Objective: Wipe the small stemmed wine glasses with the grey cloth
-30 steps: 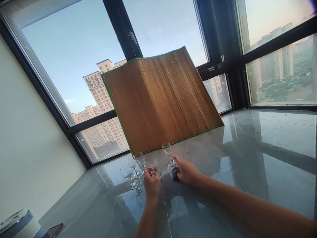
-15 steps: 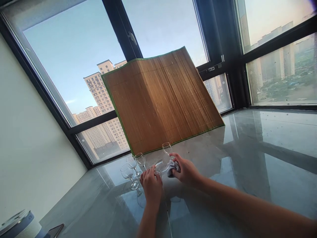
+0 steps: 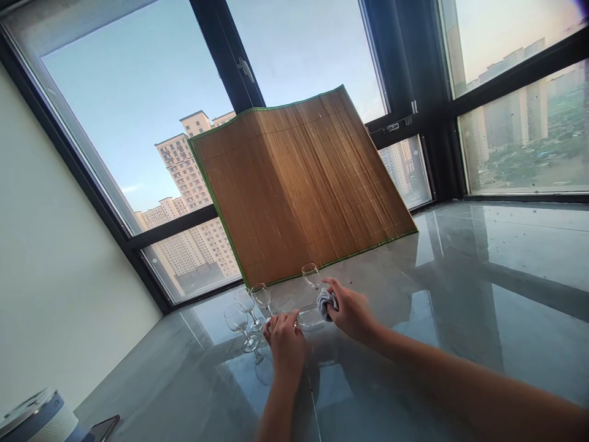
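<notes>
My left hand [image 3: 286, 342] is closed on a clear stemmed glass [image 3: 310, 319], which lies sideways with its bowl pointing right. Its stem and foot are hidden by the fingers. My right hand [image 3: 353, 310] grips a bunched grey cloth [image 3: 327, 305] at the rim of that bowl. Behind the cloth stands an upright stemmed glass [image 3: 311, 275], its lower part partly covered by the right hand. Left of my left hand, three more stemmed glasses stand upright close together: a front one [image 3: 236, 319], a middle one [image 3: 245, 301] and a rear one [image 3: 261, 296].
A brown bamboo mat [image 3: 299, 190] with green edging leans against the dark window frame [image 3: 230, 55]. The glossy grey stone surface [image 3: 460, 294] reflects the windows. A lidded cup [image 3: 39, 417] and a phone [image 3: 105, 428] are at the lower left.
The cloth and my right hand have shifted slightly right. The held glass has turned so its bowl points more to the right, and my left hand has moved slightly right.
</notes>
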A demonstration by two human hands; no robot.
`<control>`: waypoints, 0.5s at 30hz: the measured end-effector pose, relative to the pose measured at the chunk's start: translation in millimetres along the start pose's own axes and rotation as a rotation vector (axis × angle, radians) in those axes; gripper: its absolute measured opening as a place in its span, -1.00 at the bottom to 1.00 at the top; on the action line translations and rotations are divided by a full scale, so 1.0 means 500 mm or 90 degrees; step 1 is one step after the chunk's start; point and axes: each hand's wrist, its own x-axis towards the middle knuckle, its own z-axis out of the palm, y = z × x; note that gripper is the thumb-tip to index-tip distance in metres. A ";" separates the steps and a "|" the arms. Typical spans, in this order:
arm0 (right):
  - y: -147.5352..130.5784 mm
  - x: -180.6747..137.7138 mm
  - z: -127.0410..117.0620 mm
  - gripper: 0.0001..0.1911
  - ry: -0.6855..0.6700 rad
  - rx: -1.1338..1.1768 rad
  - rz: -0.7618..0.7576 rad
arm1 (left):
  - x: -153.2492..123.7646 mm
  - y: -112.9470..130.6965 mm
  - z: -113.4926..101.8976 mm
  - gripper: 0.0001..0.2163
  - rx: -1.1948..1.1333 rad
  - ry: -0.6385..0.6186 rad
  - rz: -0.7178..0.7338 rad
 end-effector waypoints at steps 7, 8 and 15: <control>-0.003 -0.007 0.015 -0.38 -0.075 0.083 -0.035 | -0.001 -0.004 0.002 -0.61 -0.004 -0.001 -0.019; -0.004 -0.007 0.018 -0.38 -0.082 0.088 -0.029 | -0.002 -0.005 0.001 -0.61 -0.003 -0.002 -0.019; -0.001 -0.004 0.019 -0.39 -0.102 0.096 -0.017 | -0.002 0.000 -0.005 -0.62 0.000 -0.013 -0.019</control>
